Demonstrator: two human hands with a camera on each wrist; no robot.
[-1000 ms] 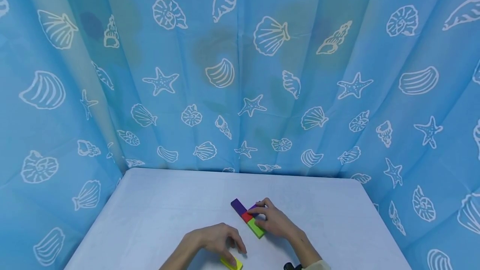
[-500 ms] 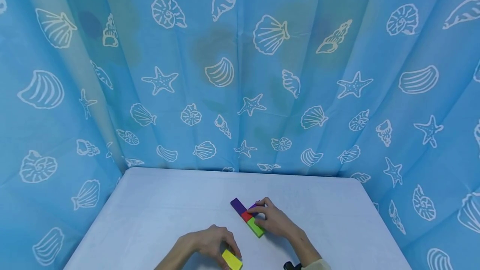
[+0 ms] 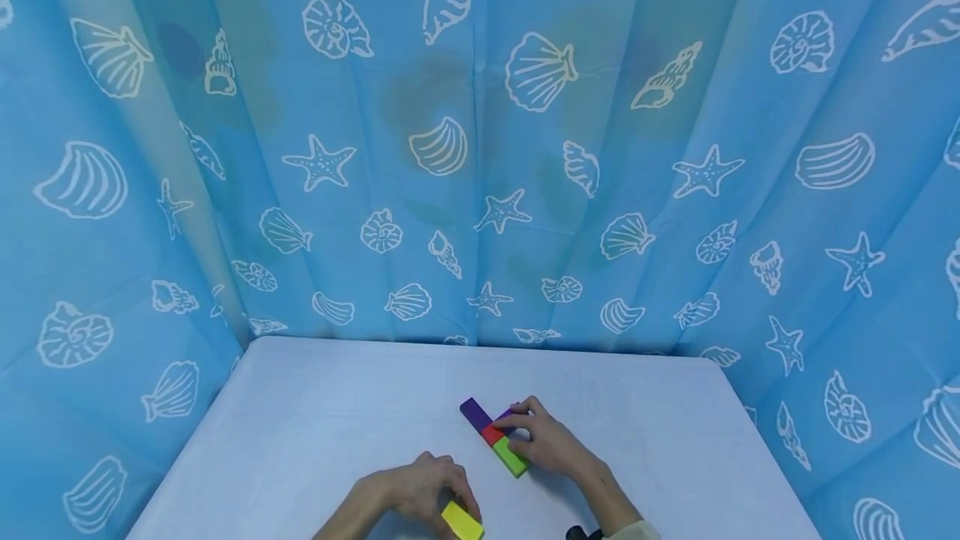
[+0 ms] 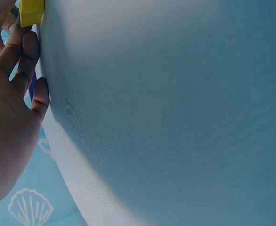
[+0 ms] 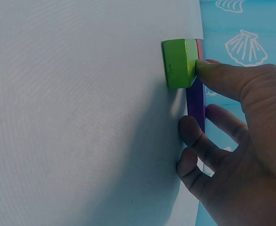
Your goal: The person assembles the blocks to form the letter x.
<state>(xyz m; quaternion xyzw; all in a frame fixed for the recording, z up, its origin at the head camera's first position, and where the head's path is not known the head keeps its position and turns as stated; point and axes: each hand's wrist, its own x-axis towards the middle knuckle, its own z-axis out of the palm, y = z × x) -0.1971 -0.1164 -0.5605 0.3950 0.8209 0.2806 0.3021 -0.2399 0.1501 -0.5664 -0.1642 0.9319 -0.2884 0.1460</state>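
Observation:
My left hand (image 3: 420, 486) holds a yellow block (image 3: 462, 521) between thumb and fingers near the front of the table. In the left wrist view only one end of that yellow block (image 4: 32, 12) shows, at the top left. To the right, a dark purple block (image 3: 476, 416), a small red block (image 3: 491, 434) and a green block (image 3: 511, 457) lie in a slanting row. A second purple block (image 5: 195, 101) branches off beside the red one, partly covered by my right hand (image 3: 553, 444). That hand's fingers curl about this purple block, its thumb touching the green block.
The blocks lie on a white-covered table (image 3: 337, 407). Blue curtains (image 3: 480, 148) with white shell prints rise behind it and on both sides. A small black object (image 3: 577, 532) sits by the right wrist at the bottom edge.
My left hand has shifted slightly left and taken the yellow block into fuller view, its broad face now showing between thumb and fingers. The right hand and the joined blocks stay put.

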